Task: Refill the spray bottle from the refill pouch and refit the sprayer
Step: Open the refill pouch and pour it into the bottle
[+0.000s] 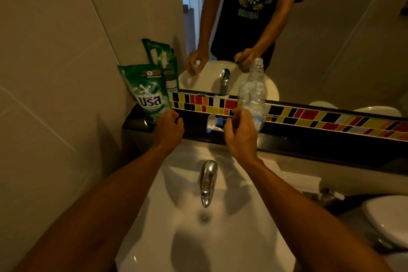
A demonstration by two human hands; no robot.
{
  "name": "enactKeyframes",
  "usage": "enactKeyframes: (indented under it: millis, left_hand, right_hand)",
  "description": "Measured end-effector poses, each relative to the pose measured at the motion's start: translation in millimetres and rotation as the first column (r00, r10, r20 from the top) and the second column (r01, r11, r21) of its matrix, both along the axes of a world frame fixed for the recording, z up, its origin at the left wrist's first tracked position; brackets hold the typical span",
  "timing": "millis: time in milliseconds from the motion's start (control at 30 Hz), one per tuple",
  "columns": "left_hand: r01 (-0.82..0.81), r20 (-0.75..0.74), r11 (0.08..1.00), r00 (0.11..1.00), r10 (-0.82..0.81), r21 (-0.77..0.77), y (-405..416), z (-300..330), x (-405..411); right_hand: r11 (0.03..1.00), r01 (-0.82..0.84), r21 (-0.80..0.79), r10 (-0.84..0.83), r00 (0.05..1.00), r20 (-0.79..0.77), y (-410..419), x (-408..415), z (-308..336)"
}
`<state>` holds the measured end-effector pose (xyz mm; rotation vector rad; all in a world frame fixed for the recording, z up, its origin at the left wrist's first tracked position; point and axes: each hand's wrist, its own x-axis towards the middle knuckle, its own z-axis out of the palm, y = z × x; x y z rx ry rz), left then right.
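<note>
Reaching over the white ceramic basin [220, 238] toward the dark ledge [309, 139], I have both hands up at the shelf. My left hand [169, 127] is loosely curled, fingers half closed and empty as far as I can tell, with the green plastic refill pouch [148, 90] standing upright just beyond my fingertips, touching or nearly touching them. My right hand [241, 132] is also curled; thumb and forefinger look pinched together, but I cannot tell whether they hold anything. The clear plastic spray bottle [257, 104] stands just past and to the right of those fingers, its neck open with no sprayer on it. The white-and-blue sprayer head [214, 122] lies on the ledge between my two hands. So I judge the sprayer is already off and the bottle ready; the pouch appears unopened, so opening it, pouring, and screwing the sprayer back on all remain.
</note>
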<state>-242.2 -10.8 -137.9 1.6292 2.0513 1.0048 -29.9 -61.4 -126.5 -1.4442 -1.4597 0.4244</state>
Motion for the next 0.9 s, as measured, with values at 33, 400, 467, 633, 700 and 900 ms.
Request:
enactKeyframes:
  millis: [33,400,467,633,700,900]
  left_hand:
    - [-0.010,0.014,1.000,1.000,0.010,0.024,-3,6,-11]
    - [-0.183,0.212,0.979,0.964,0.160,0.094,-4,61,-109]
    - [-0.158,0.258,0.985,0.957,0.135,0.073,1,70,-116]
    - [-0.032,0.406,0.999,0.914,0.012,0.041,37,71,-138]
    - [0.003,0.450,0.998,0.893,-0.030,0.059,53,63,-145]
    - [-0.035,0.506,0.997,0.863,-0.003,0.064,69,54,-148]
  right_hand:
    - [0.998,-0.054,-0.033,0.054,0.999,-0.008,2,-11,3]
    - [0.922,-0.305,-0.239,0.290,0.952,-0.100,56,-115,36]
    - [0.898,-0.338,-0.281,0.316,0.941,-0.123,66,-129,38]
    - [0.844,-0.402,-0.354,0.357,0.915,-0.189,93,-154,39]
    - [0.829,-0.423,-0.366,0.352,0.903,-0.246,105,-163,36]
    - [0.844,-0.349,-0.408,0.196,0.908,-0.371,129,-186,12]
